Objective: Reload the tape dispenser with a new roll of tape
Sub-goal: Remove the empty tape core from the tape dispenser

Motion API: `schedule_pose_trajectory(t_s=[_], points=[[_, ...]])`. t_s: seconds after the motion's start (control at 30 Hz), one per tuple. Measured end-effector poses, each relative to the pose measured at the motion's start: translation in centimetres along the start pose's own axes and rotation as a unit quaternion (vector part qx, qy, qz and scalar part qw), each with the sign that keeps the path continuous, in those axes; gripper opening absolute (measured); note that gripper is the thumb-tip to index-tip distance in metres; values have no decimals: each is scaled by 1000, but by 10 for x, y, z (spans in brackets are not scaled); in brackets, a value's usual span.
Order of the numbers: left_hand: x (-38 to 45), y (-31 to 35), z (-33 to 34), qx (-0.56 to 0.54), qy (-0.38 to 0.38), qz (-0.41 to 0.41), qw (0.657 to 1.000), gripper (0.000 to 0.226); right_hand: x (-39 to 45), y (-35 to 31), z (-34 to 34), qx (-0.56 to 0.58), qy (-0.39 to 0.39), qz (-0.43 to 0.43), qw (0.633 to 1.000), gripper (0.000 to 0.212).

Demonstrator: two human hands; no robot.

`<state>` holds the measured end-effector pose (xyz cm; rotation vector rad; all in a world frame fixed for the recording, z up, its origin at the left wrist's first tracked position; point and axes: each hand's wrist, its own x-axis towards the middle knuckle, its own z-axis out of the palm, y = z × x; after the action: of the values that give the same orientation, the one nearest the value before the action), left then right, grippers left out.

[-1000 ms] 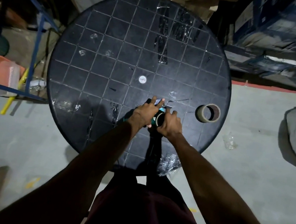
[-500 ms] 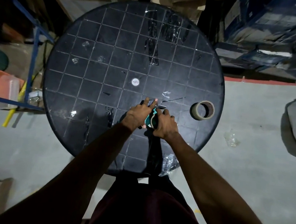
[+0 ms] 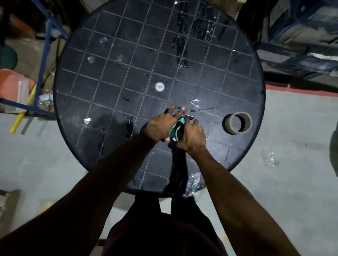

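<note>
Both hands close on the teal tape dispenser (image 3: 176, 130), which sits between them over the near right part of the round black table (image 3: 108, 59). On one side, the left hand (image 3: 161, 124) wraps the dispenser with its lower fingers, while two fingers (image 3: 179, 112) lie straight out along the front end, over a dark metal part there. From the other side, the right hand (image 3: 191, 137) curls round the body, its thumb lying on top near the front edge. A pale curved band shows in the gap between the hands (whether it is tape or part of the spool cannot be told in this dim light). Whether the dispenser rests on the tabletop or is held just above it is also unclear.

A brown roll of tape (image 3: 239, 123) lies to the right of the hands, apart from them, close to the table's right rim, with its hollow core facing up. Strips and scraps of clear tape (image 3: 184, 44) are stuck on the gridded top, mostly at the far side. A small white disc (image 3: 159, 86) marks the table's centre. Beyond the left edge stands a blue metal rack (image 3: 47, 32), and on the floor beside it is an orange plastic container (image 3: 12, 88).
</note>
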<state>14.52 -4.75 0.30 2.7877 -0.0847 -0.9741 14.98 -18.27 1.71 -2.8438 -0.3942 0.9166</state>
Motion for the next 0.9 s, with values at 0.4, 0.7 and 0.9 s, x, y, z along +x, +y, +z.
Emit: schedule_pose_trajectory(t_s=[0.4,0.7,0.9], points=[[-2,1,-2,17,-14,-4,1000,138,-6,0,-2,-3,-10,-20,1000,113],[-1,4,-4,35,-8,2,999,123,-14,0,4,115,-3,93,989,119],[-2,5,-3,46,-4,-1,999,117,-11,-5,8,139,-3,102,985,105]])
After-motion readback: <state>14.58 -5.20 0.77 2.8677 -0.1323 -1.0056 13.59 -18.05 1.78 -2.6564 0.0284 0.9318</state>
